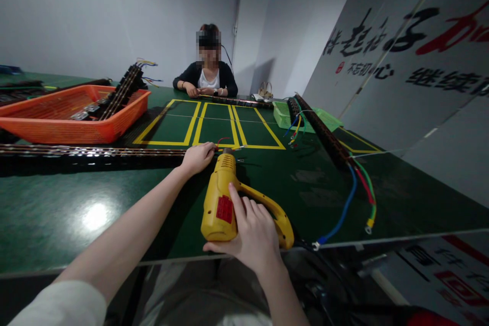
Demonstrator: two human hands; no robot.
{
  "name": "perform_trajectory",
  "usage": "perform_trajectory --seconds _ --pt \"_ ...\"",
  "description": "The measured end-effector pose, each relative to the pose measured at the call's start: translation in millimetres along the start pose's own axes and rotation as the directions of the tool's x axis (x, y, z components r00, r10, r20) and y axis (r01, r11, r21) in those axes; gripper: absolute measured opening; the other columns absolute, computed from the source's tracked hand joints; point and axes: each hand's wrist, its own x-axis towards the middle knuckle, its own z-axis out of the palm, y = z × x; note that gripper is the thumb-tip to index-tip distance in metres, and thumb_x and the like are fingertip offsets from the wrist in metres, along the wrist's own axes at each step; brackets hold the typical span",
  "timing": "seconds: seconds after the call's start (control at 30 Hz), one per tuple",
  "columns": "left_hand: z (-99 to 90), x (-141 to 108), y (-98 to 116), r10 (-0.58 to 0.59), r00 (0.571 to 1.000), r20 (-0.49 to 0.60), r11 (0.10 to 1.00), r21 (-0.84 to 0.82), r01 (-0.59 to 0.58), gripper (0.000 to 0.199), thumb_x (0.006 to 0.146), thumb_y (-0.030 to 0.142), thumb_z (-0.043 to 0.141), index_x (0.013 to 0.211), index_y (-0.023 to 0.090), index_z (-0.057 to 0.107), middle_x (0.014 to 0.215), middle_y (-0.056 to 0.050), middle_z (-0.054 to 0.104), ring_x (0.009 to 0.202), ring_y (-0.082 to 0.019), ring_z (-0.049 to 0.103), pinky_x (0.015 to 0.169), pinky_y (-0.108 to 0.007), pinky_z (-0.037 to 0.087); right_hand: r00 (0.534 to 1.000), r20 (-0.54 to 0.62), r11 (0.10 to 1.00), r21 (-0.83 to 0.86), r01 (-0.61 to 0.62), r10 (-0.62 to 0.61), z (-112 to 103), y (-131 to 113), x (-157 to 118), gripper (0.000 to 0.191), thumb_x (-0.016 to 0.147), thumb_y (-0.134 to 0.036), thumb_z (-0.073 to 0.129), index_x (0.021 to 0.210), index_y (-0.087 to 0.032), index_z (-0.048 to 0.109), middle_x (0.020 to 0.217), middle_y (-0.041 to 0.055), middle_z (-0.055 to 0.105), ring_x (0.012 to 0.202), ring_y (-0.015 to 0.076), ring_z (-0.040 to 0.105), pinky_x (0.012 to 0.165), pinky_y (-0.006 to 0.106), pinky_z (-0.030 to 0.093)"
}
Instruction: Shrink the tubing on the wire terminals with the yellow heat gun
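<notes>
A yellow heat gun point(218, 202) lies on its side on the green table, its nozzle pointing away from me toward some thin wires. My right hand point(254, 229) is wrapped round the heat gun's body and handle, the index finger stretched along it. My left hand point(197, 158) is closed at the right end of a long dark strip point(91, 153), beside the nozzle. Short wires with metal terminals point(240, 147) stick out to the right of my left hand, just past the nozzle.
An orange basket point(76, 131) holding dark strips is at the left. A green basket point(282, 114) and another long strip point(324, 130) with coloured cables point(349, 204) are at the right. Across the green table point(267, 178), a person point(208, 74) sits with both hands at a strip.
</notes>
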Motion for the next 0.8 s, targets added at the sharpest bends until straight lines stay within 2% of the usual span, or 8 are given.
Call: perform_trajectory --seconds 0.27,0.43,0.8 --pt "-1.0 -2 1 0.013 1.0 -0.014 1.0 -0.025 -0.014 0.032 0.091 0.03 0.032 0.107 0.025 0.06 0.108 -0.002 0.066 0.094 -0.019 0.062 0.076 -0.027 0.046 1.0 -0.001 1.0 -0.017 -0.024 0.024 -5 24 -7 0.123 0.052 -0.09 0.047 0.144 -0.009 0.027 0.099 0.0119 0.063 0.086 0.0261 0.059 0.077 0.039 0.044" --pt "-2.3 -2 1 0.004 1.0 -0.001 1.0 -0.031 -0.004 0.032 0.092 0.031 0.032 0.108 0.025 0.06 0.111 -0.002 0.066 0.095 -0.019 0.062 0.077 -0.028 0.046 0.998 -0.011 0.995 -0.082 -0.062 0.061 -6 34 -10 0.12 0.058 -0.089 0.043 0.145 -0.008 0.023 0.101 0.0139 0.064 0.087 0.0271 0.06 0.074 0.039 0.044" --pt "0.4 0 1 -0.02 1.0 -0.02 0.999 -0.031 0.02 0.031 0.09 0.031 0.034 0.106 0.026 0.061 0.109 -0.002 0.067 0.093 -0.019 0.063 0.075 -0.027 0.045 0.996 -0.057 0.988 -0.134 -0.079 0.072 -7 29 -11 0.117 0.06 -0.088 0.042 0.144 -0.008 0.026 0.099 0.0135 0.065 0.086 0.0283 0.06 0.075 0.039 0.044"
